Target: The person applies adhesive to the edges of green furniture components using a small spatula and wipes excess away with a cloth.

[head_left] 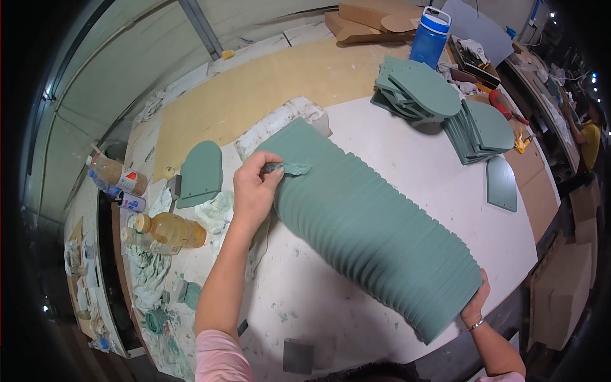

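A long leaning row of thin green round-ended panels [382, 235] stretches diagonally across the white table. My left hand [254, 184] is over its upper left end, fingers pinched on a small, crumpled, green-stained rag [293, 169] that lies against a panel face. At the lower right end, my right hand [476, 302] grips the edge of the last panels; some of its fingers are hidden behind them. The far end of the row leans on a white, stained block [251, 137].
Two stacks of similar panels [426, 89] [487, 127] stand at the back right, near a blue bottle [431, 38]. One loose panel [501, 184] lies at the right edge. Bottles [175, 230] and stained rags [149, 274] crowd the left side. A person [589, 137] works far right.
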Tool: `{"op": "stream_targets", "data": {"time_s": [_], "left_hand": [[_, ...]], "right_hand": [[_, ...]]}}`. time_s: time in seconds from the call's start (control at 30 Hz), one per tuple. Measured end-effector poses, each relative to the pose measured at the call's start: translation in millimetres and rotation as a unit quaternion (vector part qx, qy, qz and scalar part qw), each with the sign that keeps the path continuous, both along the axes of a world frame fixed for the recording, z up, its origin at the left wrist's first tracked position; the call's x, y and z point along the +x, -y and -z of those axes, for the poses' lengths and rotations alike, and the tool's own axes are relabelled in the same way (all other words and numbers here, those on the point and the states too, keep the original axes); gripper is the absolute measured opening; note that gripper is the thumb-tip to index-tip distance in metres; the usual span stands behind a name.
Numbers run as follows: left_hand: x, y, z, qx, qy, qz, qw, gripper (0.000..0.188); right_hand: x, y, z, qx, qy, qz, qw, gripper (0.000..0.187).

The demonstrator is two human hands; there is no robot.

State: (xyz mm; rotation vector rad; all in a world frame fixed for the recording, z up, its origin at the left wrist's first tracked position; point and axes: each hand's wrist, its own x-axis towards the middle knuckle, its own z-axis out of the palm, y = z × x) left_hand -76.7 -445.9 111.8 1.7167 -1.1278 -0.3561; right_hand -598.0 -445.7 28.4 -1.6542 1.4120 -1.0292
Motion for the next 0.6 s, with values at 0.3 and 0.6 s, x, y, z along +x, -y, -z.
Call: {"op": "stream_targets", "data": {"time_s": [0.3, 0.6], "left_hand": [[7.2, 7.9, 7.8, -0.023, -0.019, 0.019, 0.999, 0.013], [10.8, 5.5, 15.1, -0.035, -0.047, 0.022, 0.998, 0.012]], "right_hand": [[10.1, 0.2, -4.1, 0.033, 0.011, 0.021, 0.999, 0.062], [2.2, -0.7, 5.9, 0.044, 0.055, 0.029, 0.997, 0.059]]}}
